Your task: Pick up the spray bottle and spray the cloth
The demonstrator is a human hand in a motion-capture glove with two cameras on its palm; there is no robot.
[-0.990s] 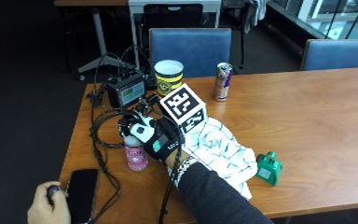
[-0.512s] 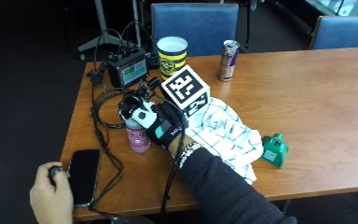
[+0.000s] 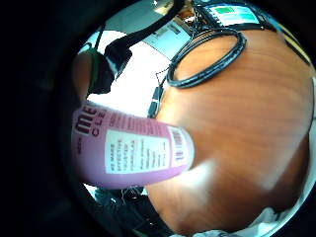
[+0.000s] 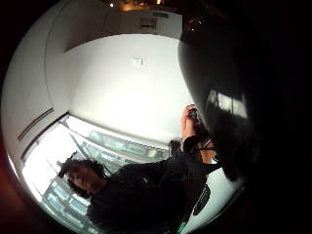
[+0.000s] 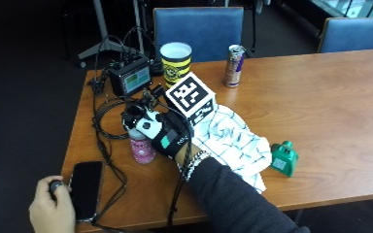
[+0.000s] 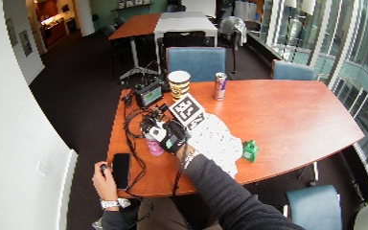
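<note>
A pink spray bottle [image 5: 141, 148] stands near the table's left edge, just left of the cloth. My gloved right hand [image 5: 165, 134] is curled around its spray head and neck from above. The white cloth [image 5: 233, 140] with a dark printed pattern lies crumpled in the middle of the table, right beside my wrist. In the little finger side palm view the bottle's labelled pink body [image 3: 129, 152] fills the space close to the palm, above the wooden tabletop [image 3: 247, 123]. The wide view shows the same grip, with the hand [image 6: 166, 134] on the bottle [image 6: 153, 146] and the cloth [image 6: 217, 143] beside it.
A black device [image 5: 129, 77] with looped cables [image 5: 106, 124] sits behind the bottle. A yellow-striped cup [image 5: 176, 58] and a drink can [image 5: 233, 66] stand at the back. A small green object [image 5: 283, 158] lies right of the cloth. A bare left hand [image 5: 51, 205] rests beside a phone [image 5: 86, 182].
The outside camera has shifted. My gloved hand stays on the top of the pink bottle, and I see no clear move of the bottle or the cloth.
</note>
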